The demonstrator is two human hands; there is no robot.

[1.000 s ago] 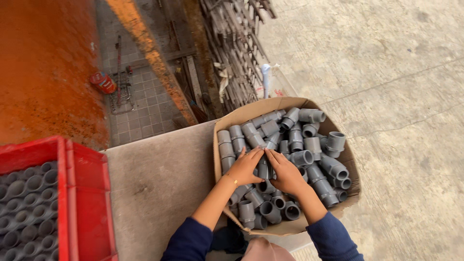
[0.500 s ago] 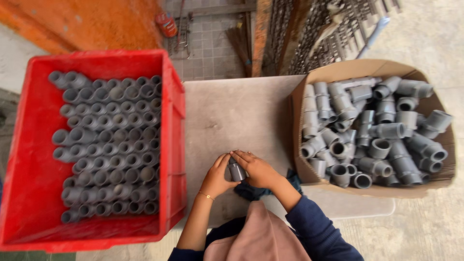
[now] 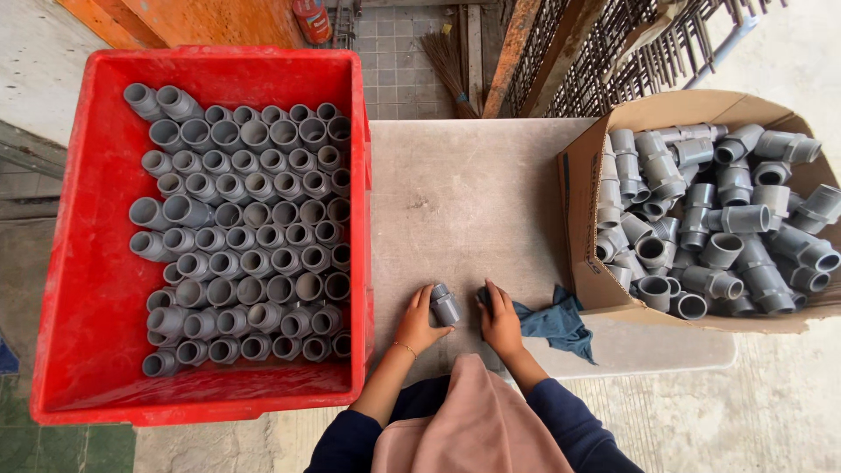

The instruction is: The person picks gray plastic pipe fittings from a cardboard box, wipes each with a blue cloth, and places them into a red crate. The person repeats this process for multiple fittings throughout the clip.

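Grey pipe fitting | on table | gripped by left hand

The crate is bright red and filled with plain grey pipe fittings. The surface is a pale, mottled beige-grey. The cardboard box is brown, and its pipe fittings are the same uniform grey. One grey fitting sits at the left hand. By the right hand lies a dull blue-teal cloth. The sleeves are dark navy, over a dusty pink garment.
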